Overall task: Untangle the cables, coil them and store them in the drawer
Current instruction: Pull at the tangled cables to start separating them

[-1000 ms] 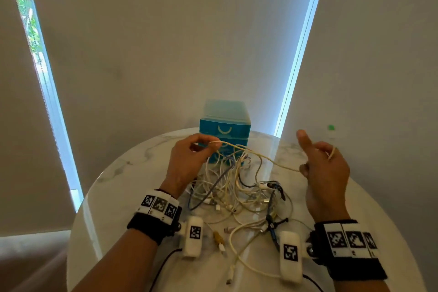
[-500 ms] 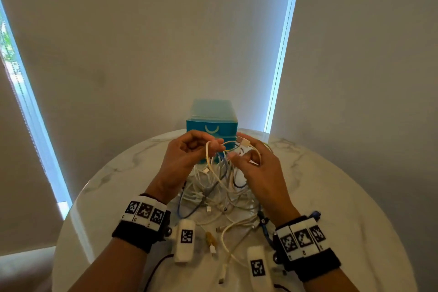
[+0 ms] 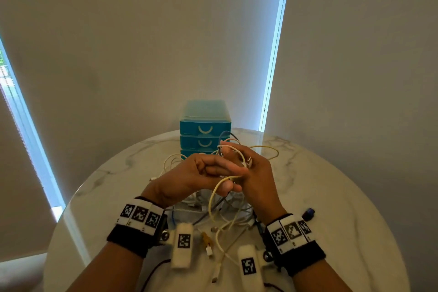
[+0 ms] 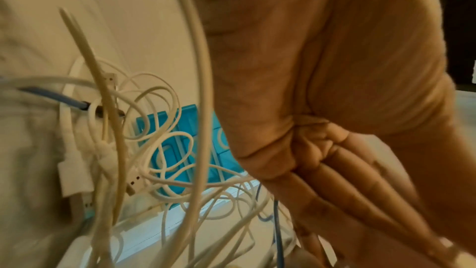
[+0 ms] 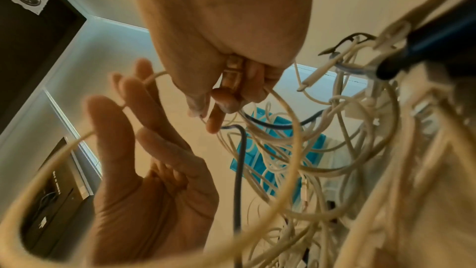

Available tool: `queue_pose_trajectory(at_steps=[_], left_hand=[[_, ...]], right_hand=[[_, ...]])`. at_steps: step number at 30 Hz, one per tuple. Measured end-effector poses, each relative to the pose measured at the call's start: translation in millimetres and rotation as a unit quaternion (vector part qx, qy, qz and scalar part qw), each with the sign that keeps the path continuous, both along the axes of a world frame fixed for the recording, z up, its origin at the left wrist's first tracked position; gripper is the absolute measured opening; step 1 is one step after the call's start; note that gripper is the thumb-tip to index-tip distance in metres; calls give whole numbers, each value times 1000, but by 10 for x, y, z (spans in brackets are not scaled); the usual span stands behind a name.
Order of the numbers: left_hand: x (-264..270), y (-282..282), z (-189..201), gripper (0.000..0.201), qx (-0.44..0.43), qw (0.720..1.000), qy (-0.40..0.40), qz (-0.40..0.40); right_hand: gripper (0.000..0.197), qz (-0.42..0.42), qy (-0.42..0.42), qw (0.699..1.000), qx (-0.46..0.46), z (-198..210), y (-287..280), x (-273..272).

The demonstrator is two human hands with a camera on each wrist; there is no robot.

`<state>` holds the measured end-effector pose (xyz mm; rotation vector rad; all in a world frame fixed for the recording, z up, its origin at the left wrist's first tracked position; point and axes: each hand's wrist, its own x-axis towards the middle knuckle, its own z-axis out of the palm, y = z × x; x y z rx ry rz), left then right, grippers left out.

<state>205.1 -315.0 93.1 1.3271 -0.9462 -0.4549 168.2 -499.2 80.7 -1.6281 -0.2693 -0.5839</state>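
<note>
Pinch grip on right hand (image 3: 258,173): thumb and fingertips closed on plug (image 5: 233,72) end of cream cable (image 3: 213,194), clear in right wrist view. Held up above table (image 3: 331,197), knuckles toward camera in head view.

Left hand (image 3: 189,178) just left of it, touching or nearly so. Fingers (image 5: 154,129) straight and together, palm showing in right wrist view, not curled round anything. Same cream cable running across those fingers, then dropping in a big loop toward near side. Thumb contact with cable: can't tell from head view.

Loop hanging from both hands down into tangle (image 3: 227,216) directly below. Mostly white and cream leads, some dark blue mixed in, all knotted together, loose plug ends sticking out on near side. Dark blue loop (image 3: 225,134) lifted above right fingers, on far side. More cream cable arcing out right of right hand (image 3: 267,149).

Teal drawers (image 3: 205,130) at far edge of table, just behind tangle, centred. Three fronts visible, all pushed in. Nothing coiled.

Small blue connector (image 3: 308,212) on table, just right of right wrist.
</note>
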Motion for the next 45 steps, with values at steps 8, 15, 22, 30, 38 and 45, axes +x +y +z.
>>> queue_pose_trajectory(at_steps=[8, 15, 22, 30, 38, 45], left_hand=[[216, -1, -133, 35, -14, 972, 203, 114], [360, -1, -175, 33, -45, 951, 209, 223], [379, -32, -160, 28, -56, 900, 64, 427], [80, -52, 62, 32, -94, 766, -295, 563], [-16, -197, 171, 11, -25, 846, -259, 466], [126, -119, 51, 23, 56, 899, -199, 385]], right_hand=[[23, -53, 7, 997, 52, 91, -127, 14], [31, 33, -67, 982, 174, 301, -277, -45], [28, 27, -7, 985, 173, 184, -272, 15], [20, 12, -59, 994, 88, 229, -86, -37], [18, -21, -56, 996, 68, 185, -86, -10], [26, -19, -103, 989, 100, 254, -90, -47]])
